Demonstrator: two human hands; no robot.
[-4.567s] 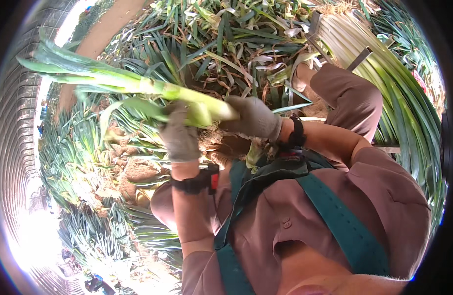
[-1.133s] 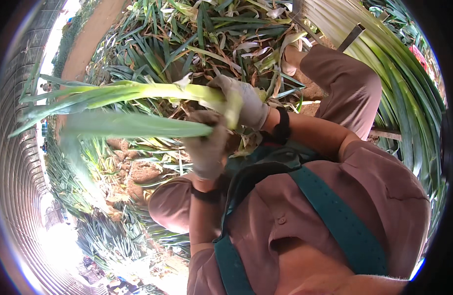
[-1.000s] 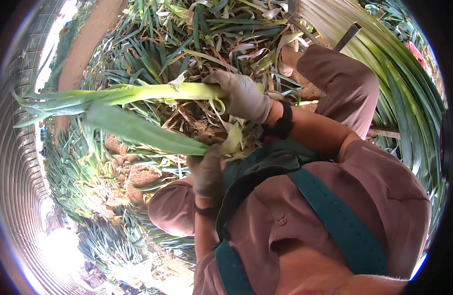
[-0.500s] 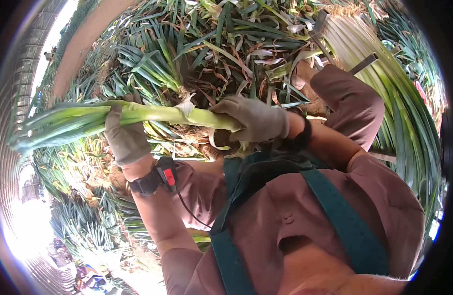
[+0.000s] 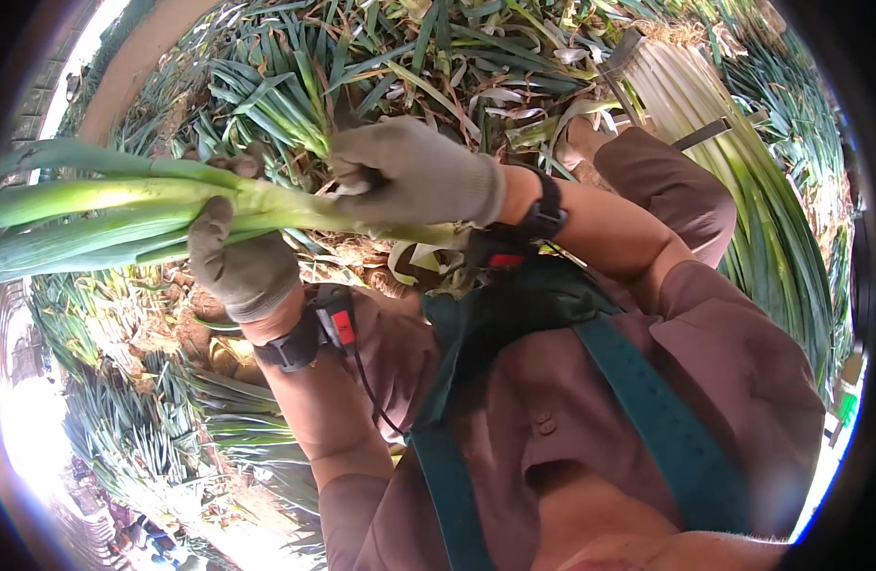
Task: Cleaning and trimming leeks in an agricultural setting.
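A long leek (image 5: 295, 205) lies crosswise in front of me, its green leaves fanned to the left and its pale root end near my apron. My left hand (image 5: 243, 262), in a grey glove, is closed around it where the leaves spread, thumb in front and fingers behind. The gloved right hand (image 5: 414, 176) is curled shut against the upper side of the pale shank. Its fingertips are partly hidden, so I cannot tell whether it grips the whole shank or only an outer layer.
Loose leeks and torn leaves (image 5: 438, 76) cover the ground ahead. At the right, trimmed leeks (image 5: 733, 162) lie in a thick bundle between metal uprights (image 5: 704, 133), beside my bent knee (image 5: 676, 181). More leeks (image 5: 143, 419) are heaped at the left.
My right hand has moved left and up along the shank from the root end. The leek has shifted left and closer to view, and my left hand has turned slightly.
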